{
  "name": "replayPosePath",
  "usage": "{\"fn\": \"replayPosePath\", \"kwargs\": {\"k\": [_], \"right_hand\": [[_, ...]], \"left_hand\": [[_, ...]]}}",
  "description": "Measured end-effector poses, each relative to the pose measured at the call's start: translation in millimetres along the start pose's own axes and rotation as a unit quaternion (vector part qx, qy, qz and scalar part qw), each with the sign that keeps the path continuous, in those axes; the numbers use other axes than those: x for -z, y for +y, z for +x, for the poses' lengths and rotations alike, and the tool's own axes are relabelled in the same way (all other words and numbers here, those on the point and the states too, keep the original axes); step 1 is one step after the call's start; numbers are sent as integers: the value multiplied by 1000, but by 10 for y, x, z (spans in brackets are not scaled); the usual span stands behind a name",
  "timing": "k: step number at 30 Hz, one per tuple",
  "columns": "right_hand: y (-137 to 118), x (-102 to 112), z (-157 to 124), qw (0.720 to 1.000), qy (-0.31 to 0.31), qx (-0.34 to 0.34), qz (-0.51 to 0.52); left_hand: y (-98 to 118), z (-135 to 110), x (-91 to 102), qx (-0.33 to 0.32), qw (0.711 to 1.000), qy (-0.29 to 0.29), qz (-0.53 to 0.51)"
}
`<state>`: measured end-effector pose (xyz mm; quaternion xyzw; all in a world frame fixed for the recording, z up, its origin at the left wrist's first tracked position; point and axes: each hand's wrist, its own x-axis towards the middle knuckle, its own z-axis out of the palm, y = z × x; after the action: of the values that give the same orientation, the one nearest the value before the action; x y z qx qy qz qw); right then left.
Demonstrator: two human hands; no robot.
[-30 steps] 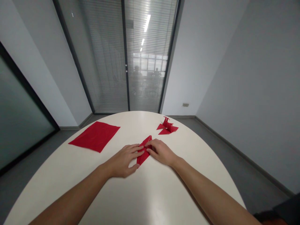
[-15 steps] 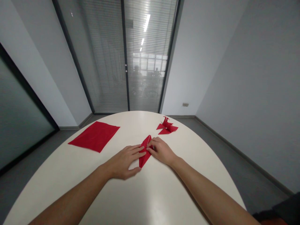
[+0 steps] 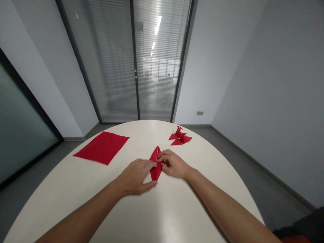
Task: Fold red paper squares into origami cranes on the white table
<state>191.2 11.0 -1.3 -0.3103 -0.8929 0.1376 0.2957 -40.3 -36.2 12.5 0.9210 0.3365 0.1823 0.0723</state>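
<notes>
On the table in front of me lies a sheet of red origami paper (image 3: pixel 155 172), folded into a narrow diamond with a pale line down its upper half. My left hand (image 3: pixel 135 176) steadies its left side, fingertips near the middle and thumb at the bottom point. At the right edge, my right hand (image 3: pixel 174 163) has its bent fingers and thumb on the paper, gripping it near the centre. The fingers cover part of the folds there.
A flat red paper square (image 3: pixel 103 147) lies to the left on the round white table (image 3: pixel 141 216). Folded red paper cranes (image 3: pixel 180 136) sit near the far right edge. Beyond stand a glass partition with blinds (image 3: pixel 113 67) and grey walls.
The folded paper has turned a little and now points more straight away from me. My left fingers have drawn closer together, and the thumb has moved slightly right along the lower point.
</notes>
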Motion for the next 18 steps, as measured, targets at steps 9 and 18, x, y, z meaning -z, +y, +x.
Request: {"fn": "replayPosePath", "kwargs": {"k": [9,18], "right_hand": [[-26,14,-6,1000,-10,1,-18],[24,-14,-4,999,-19,27,-26]], "left_hand": [[19,9,9,5,1000,3,11],[-10,60,-87,56,992,15,113]]}}
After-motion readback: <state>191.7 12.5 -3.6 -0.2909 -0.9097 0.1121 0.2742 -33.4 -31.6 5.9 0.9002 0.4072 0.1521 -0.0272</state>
